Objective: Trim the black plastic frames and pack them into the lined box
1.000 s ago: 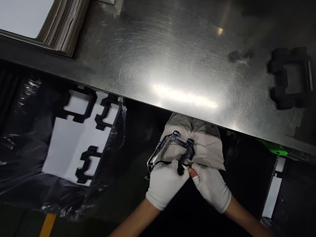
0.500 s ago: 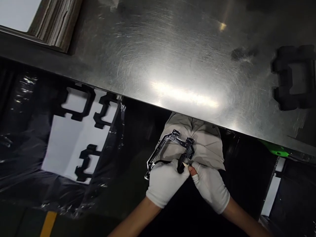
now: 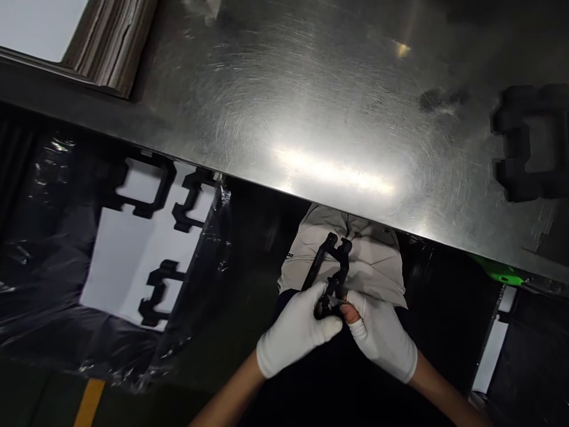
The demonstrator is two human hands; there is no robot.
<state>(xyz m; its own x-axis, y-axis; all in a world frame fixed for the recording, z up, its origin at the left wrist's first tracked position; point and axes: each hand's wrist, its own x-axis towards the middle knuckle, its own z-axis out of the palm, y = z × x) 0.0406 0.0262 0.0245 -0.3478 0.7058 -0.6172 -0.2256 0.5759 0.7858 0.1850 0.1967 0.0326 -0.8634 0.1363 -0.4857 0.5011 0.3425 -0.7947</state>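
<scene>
L hand (image 3: 296,335) & R hand (image 3: 384,338), white knit gloves, both closed on thin black frame (image 3: 331,267), held over lap below table (image 3: 311,107) edge. R forefinger tip bare. Table: scratched shiny steel. Blocky black foam piece (image 3: 531,142) far right.

A factory workstation: scratched steel surface (image 3: 311,107), stacked sheets (image 3: 111,41), identical black parts (image 3: 151,190) laid out on a tray.

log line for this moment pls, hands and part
left hand: white glove, grips black frame part | right hand: white glove, pinches its lower end | scratched steel table: black foam bracket
</scene>
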